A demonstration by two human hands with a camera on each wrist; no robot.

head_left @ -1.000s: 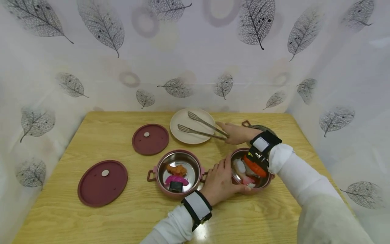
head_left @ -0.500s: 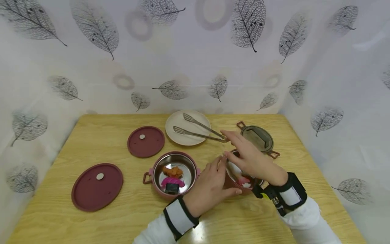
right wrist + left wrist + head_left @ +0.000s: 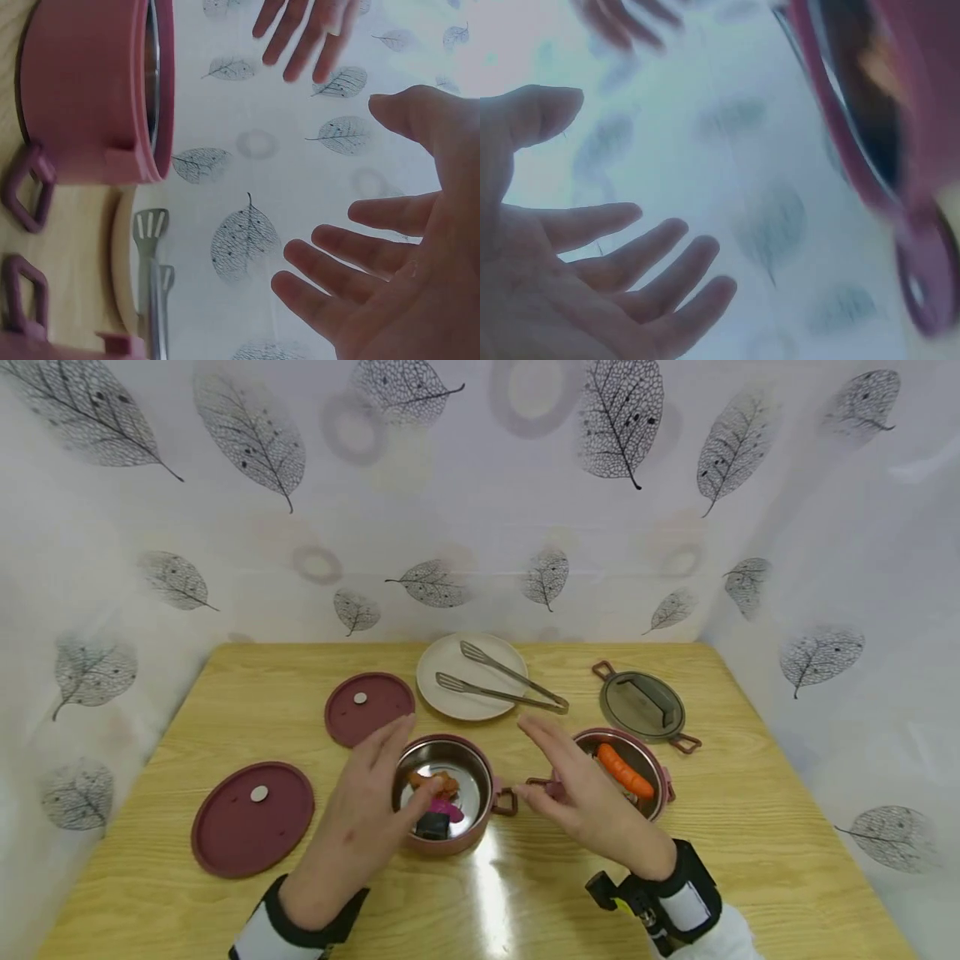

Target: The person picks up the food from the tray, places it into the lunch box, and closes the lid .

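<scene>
My left hand hovers at the left side of the left pink pot, fingers extended and thumb spread, holding nothing. Inside that pot lie a brown fried-looking piece, a magenta piece and a black-wrapped piece. My right hand, also bare, overlaps the near left part of the right pink pot, its thumb apart from the fingers. An orange carrot-shaped piece shows in this pot; my hand hides other contents. Metal tongs rest with their heads on the white plate.
Two maroon lids lie at the left, a larger one in front and a smaller one behind. At the back right sits a round grey-green piece with a bar across it and two loop handles. Leaf-patterned cloth surrounds the wooden table.
My left hand has moved left from the right pot to the left pot. My right hand has left the end of the tongs and come nearer, so the two hands are now apart.
</scene>
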